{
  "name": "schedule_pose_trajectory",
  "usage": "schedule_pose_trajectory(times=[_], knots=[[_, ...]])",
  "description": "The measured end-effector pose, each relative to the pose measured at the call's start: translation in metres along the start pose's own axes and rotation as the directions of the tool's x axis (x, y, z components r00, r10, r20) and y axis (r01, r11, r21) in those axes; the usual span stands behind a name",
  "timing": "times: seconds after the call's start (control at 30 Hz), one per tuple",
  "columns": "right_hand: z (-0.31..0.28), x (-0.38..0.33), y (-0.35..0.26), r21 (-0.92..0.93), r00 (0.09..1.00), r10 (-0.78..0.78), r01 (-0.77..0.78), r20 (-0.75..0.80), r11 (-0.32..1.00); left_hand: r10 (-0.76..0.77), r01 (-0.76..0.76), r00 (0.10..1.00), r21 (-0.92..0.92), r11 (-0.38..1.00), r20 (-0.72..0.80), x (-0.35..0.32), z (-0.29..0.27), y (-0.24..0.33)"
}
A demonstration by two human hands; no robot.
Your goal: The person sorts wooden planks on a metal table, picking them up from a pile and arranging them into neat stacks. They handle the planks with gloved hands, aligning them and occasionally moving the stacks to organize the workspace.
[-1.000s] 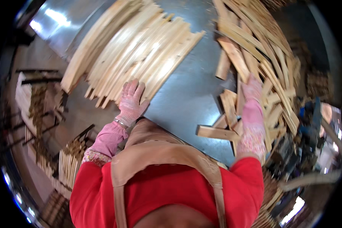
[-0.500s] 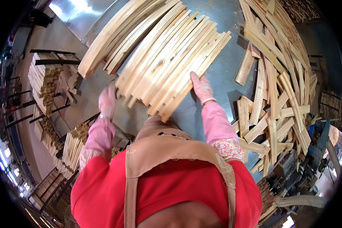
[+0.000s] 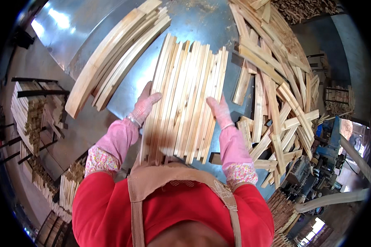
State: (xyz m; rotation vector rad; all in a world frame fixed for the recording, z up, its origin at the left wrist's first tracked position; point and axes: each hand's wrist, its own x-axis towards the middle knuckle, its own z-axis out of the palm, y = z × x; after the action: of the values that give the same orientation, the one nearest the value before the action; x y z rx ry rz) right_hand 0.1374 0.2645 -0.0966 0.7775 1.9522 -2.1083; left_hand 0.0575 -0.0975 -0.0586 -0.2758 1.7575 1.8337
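Note:
A row of narrow wooden strips [image 3: 181,99] lies side by side in front of me, running away from my body, their ends uneven. My left hand [image 3: 144,103], in a pale pink glove, presses against the row's left side with its thumb over the top. On the opposite side my right hand [image 3: 220,110], gloved alike, grips the outer strip with thumb on top and fingers down the edge. Both hands squeeze the row between them. The near ends of the strips reach over the table edge to my apron [image 3: 160,177].
Several longer boards [image 3: 115,57] lie on the metal table [image 3: 193,24] to the left. A jumbled heap of wood pieces [image 3: 276,107] covers the right side. Stacked strips on racks [image 3: 29,111] stand at left; machinery with a hose [image 3: 334,201] is at lower right.
The row of strips has turned from slanting to nearly straight ahead and come closer together. My left hand has moved from the near left corner up onto its left side.

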Motion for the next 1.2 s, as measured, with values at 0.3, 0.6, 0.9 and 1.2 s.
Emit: schedule_pose_trajectory(times=[0.3, 0.6, 0.9, 1.2], knots=[[0.042, -0.060, -0.090, 0.252, 0.942, -0.170, 0.246, -0.289, 0.936, 0.216, -0.180, 0.938, -0.150, 0.972, 0.272, 0.019, -0.018, 0.086], [0.053, -0.109, -0.295, 0.106, 0.595, -0.728, 0.794, -0.339, 0.599, 0.655, -0.586, 0.618, -0.301, 0.752, 0.434, 0.013, 0.007, 0.322], [0.006, -0.079, -0.153, -0.068, 0.748, -0.636, 0.636, -0.191, 0.769, 0.630, -0.754, 0.600, 0.085, 0.652, 0.494, -0.024, -0.020, 0.273], [0.076, -0.202, -0.048, -0.798, 0.733, -0.679, 0.383, -0.044, 0.465, 0.501, -0.536, 0.680, -0.103, 0.838, 0.535, -0.089, -0.097, 0.106]])
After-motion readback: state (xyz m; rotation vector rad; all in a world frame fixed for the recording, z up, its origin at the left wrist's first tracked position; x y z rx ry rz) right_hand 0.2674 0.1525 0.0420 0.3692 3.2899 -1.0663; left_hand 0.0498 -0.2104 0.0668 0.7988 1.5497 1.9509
